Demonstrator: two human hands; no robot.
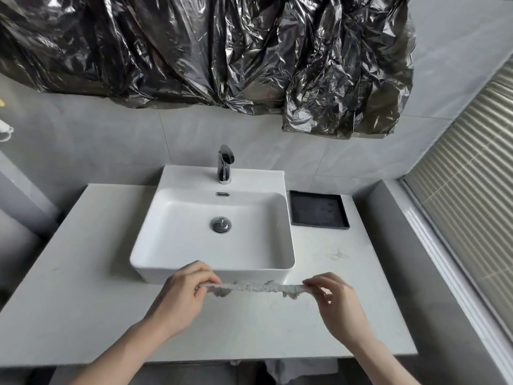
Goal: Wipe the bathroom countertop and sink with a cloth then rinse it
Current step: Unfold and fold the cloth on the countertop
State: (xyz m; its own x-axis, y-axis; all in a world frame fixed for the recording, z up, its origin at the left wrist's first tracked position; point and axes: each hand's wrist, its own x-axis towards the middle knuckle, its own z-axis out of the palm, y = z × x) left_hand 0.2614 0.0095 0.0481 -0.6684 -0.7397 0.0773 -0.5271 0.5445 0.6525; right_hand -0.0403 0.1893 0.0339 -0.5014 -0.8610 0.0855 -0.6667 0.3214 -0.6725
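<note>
A grey-white cloth point(258, 288) is stretched flat between my two hands, just above the white countertop point(83, 273) in front of the sink. My left hand point(184, 293) pinches its left end and my right hand point(337, 302) pinches its right end. Behind the cloth stands the white square sink point(166, 218), dry-looking, with a round metal drain plug point(221, 224) in its middle. A chrome faucet point(225, 163) rises from the sink's back ledge with no water running.
A black square tray point(317, 209) lies on the countertop right of the sink. A faint smudge point(337, 255) marks the counter below the tray. Crinkled black plastic point(222, 51) covers the wall above. Window blinds point(472, 190) and a grey sill run along the right.
</note>
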